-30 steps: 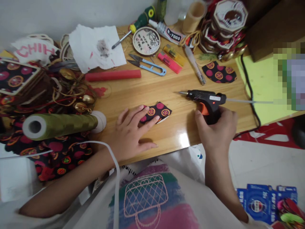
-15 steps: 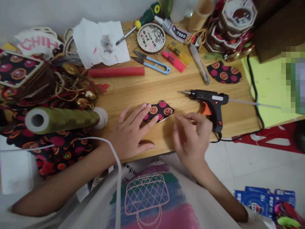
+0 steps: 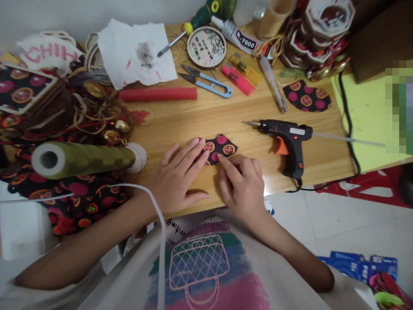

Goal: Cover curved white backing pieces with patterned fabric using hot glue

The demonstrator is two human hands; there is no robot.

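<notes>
A small piece covered in black cloth with pink and orange circles (image 3: 222, 146) lies on the wooden table (image 3: 209, 118). My left hand (image 3: 179, 176) lies flat with its fingers spread, the fingertips pressing the piece's left side. My right hand (image 3: 241, 185) reaches in from the right; its index finger points onto the piece's lower edge while the other fingers curl loosely. A black hot glue gun (image 3: 287, 137) with an orange trigger lies on the table just right of my right hand, nozzle pointing left, a glue stick sticking out behind.
A green fabric roll (image 3: 84, 160) lies at the left by patterned cloth. Behind are a red stick (image 3: 158, 94), blue snips (image 3: 206, 82), lighters (image 3: 241, 76), a glue tube (image 3: 237, 38), a stained tissue (image 3: 137, 51), a second patterned piece (image 3: 306, 97) and stacked octagonal boxes (image 3: 325, 26).
My right hand let go of the glue gun, left it lying on the table, and moved left onto the patterned piece. My left hand stayed on the piece.
</notes>
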